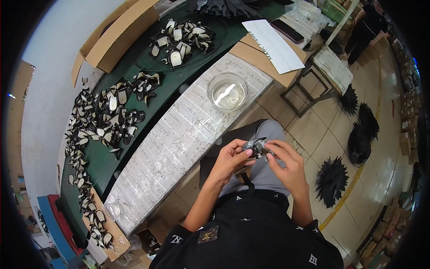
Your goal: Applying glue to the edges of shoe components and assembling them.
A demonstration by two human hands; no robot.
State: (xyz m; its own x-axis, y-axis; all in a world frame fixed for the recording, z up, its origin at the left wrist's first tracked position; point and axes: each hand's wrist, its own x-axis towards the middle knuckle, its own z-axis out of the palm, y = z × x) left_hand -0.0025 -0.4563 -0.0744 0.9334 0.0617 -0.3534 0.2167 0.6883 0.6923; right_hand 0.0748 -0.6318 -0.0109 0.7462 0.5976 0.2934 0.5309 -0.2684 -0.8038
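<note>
Above my lap, a small shiny black piece [255, 145] with pale bits on it is held between both hands; it looks like a shoe part, but its exact kind is partly hidden by fingers. My left hand [225, 162] pinches its left side with thumb and fingers. On the other side, the fingertips and thumb of my right hand [290, 167] close on its right edge. Similar black pieces with cream oval faces lie in a long heap [107, 105] along the green table, and more fill a dark mesh tray [168, 67] farther back.
A paper-wrapped bench [165, 139] carries a clear round tub [227, 92]. Beyond it are a white card [273, 45], a phone [286, 31] and an open carton [121, 33]. A metal-legged stool [333, 67] and black bundles [331, 181] stand on the right-hand floor; another person [368, 29] is far right.
</note>
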